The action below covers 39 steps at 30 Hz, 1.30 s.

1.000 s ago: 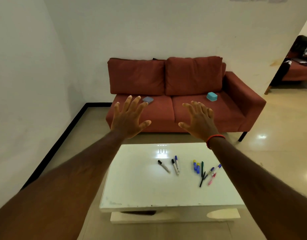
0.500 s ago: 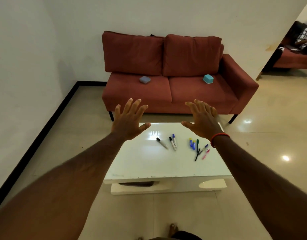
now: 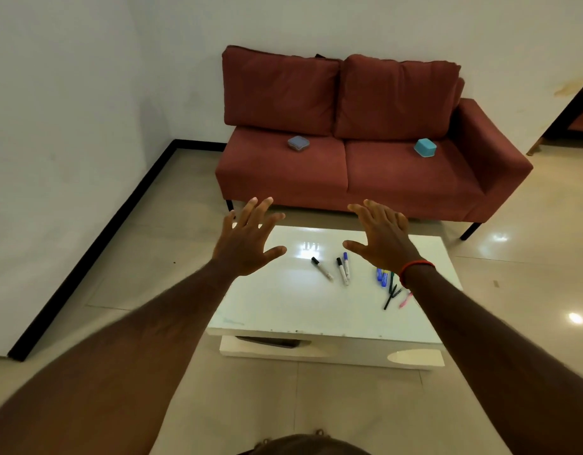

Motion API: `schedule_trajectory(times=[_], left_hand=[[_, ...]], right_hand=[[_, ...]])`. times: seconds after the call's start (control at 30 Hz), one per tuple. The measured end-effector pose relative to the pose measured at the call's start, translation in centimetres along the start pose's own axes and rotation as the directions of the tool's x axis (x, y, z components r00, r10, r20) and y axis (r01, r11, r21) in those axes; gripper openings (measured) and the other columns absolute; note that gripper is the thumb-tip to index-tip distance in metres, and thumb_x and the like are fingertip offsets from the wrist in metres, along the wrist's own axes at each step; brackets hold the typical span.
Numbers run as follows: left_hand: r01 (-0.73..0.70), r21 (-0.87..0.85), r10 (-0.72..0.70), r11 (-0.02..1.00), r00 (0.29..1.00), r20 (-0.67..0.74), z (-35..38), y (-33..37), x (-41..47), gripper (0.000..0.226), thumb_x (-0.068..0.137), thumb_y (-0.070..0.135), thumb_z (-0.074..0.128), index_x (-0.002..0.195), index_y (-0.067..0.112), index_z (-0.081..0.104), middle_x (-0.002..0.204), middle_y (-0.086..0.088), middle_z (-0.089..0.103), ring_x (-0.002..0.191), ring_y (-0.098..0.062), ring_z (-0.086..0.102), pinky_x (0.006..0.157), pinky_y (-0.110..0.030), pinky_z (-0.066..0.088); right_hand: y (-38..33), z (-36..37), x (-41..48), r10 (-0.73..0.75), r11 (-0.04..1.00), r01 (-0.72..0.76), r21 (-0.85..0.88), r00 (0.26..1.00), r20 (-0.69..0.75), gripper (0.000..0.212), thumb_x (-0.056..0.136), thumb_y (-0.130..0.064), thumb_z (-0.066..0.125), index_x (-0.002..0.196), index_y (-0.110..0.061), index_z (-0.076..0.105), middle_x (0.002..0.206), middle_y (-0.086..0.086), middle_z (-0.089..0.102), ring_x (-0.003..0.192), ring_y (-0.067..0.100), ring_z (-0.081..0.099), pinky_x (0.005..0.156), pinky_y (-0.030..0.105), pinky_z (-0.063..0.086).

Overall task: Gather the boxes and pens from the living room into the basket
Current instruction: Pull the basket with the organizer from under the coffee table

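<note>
Several pens lie on the white coffee table [image 3: 283, 307]: a black-capped marker [image 3: 321, 268], two more markers [image 3: 344, 270] side by side, and a cluster of blue, green and pink pens [image 3: 389, 287] partly hidden by my right wrist. A grey-blue box [image 3: 298, 143] sits on the left seat of the red sofa [image 3: 408, 178], a turquoise box [image 3: 425, 147] on the right seat. My left hand [image 3: 247, 239] and my right hand [image 3: 383, 239] are stretched out above the table's far edge, fingers spread, holding nothing. No basket is in view.
A white wall with a black skirting [image 3: 96, 251] runs along the left. Tiled floor surrounds the table. A doorway [image 3: 576, 110] opens at the far right into another room. The table has a lower shelf with a dark object [image 3: 270, 341].
The view has pulled back from the table and tilted down; the sofa and table sit farther off. Both hands stay spread and empty.
</note>
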<state>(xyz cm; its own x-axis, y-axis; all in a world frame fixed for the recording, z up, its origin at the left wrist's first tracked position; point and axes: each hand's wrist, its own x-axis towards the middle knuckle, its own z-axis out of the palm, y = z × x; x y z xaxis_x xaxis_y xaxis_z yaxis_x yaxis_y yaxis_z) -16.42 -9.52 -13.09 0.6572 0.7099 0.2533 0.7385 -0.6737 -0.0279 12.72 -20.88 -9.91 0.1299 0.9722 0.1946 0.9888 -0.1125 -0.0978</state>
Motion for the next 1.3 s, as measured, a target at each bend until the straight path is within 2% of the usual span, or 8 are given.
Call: schedule_trajectory(times=[0.23, 0.4, 0.6, 0.9, 1.1, 1.3], left_hand=[[0.032, 0.016, -0.034, 0.999, 0.994, 0.103, 2.9, 1.5, -0.8, 0.069, 0.091, 0.071, 0.042, 0.148, 0.031, 0.035, 0.159, -0.004, 0.032, 0.142, -0.029, 0.036, 0.104, -0.053, 0.039], [0.025, 0.006, -0.025, 1.0, 0.98, 0.195, 5.6, 3.4, -2.0, 0.068, 0.09, 0.069, 0.045, 0.146, 0.031, 0.038, 0.148, -0.003, 0.044, 0.127, -0.027, 0.051, 0.09, -0.046, 0.048], [0.057, -0.013, -0.049, 0.998, 0.937, 0.346, 7.9, 5.6, -4.3, 0.068, 0.092, 0.071, 0.04, 0.149, 0.034, 0.035, 0.142, 0.002, 0.048, 0.118, -0.024, 0.055, 0.081, -0.039, 0.05], [0.226, -0.149, -0.106, 0.963, 0.822, 0.559, 11.9, 8.3, -8.7, 0.073, 0.091, 0.075, 0.037, 0.152, 0.038, 0.023, 0.136, 0.007, 0.054, 0.116, -0.021, 0.055, 0.088, -0.04, 0.045], [0.319, -0.231, -0.108, 0.919, 0.767, 0.632, 14.6, 8.8, -11.3, 0.071, 0.09, 0.074, 0.041, 0.15, 0.04, 0.022, 0.146, 0.007, 0.049, 0.126, -0.022, 0.051, 0.097, -0.047, 0.042], [0.376, -0.265, -0.086, 0.888, 0.703, 0.706, 19.7, 8.0, -13.5, 0.074, 0.09, 0.075, 0.038, 0.151, 0.036, 0.025, 0.147, 0.005, 0.049, 0.129, -0.022, 0.05, 0.099, -0.046, 0.043]], right_hand=[[2.5, 3.8, -1.1, 0.019, 0.996, -0.028, 0.09, 0.995, 0.098, 0.075, 0.084, -0.056, 0.064, 0.147, -0.032, 0.031, 0.156, 0.008, 0.027, 0.143, 0.028, 0.026, 0.112, 0.047, 0.024], [4.0, 6.9, -2.8, 0.025, 0.981, -0.06, 0.183, 0.982, 0.189, 0.076, 0.085, -0.054, 0.065, 0.148, -0.032, 0.03, 0.158, 0.008, 0.025, 0.145, 0.029, 0.022, 0.113, 0.048, 0.023], [4.0, 10.0, -5.3, 0.026, 0.96, -0.087, 0.268, 0.975, 0.222, 0.072, 0.084, -0.05, 0.068, 0.146, -0.029, 0.037, 0.156, 0.007, 0.029, 0.143, 0.028, 0.026, 0.108, 0.049, 0.03], [3.4, 15.5, -8.8, -0.038, 0.918, -0.124, 0.376, 0.917, 0.396, 0.069, 0.086, -0.049, 0.064, 0.146, -0.033, 0.033, 0.157, 0.002, 0.026, 0.143, 0.023, 0.022, 0.109, 0.047, 0.03], [1.7, 17.4, -9.9, -0.048, 0.913, -0.141, 0.383, 0.894, 0.445, 0.068, 0.086, -0.049, 0.064, 0.145, -0.032, 0.034, 0.156, 0.002, 0.026, 0.143, 0.022, 0.023, 0.109, 0.047, 0.032], [-1.4, 20.6, -11.6, -0.163, 0.916, -0.057, 0.396, 0.852, 0.498, 0.069, 0.087, -0.047, 0.061, 0.147, -0.029, 0.032, 0.158, 0.005, 0.023, 0.145, 0.023, 0.02, 0.109, 0.048, 0.038]])
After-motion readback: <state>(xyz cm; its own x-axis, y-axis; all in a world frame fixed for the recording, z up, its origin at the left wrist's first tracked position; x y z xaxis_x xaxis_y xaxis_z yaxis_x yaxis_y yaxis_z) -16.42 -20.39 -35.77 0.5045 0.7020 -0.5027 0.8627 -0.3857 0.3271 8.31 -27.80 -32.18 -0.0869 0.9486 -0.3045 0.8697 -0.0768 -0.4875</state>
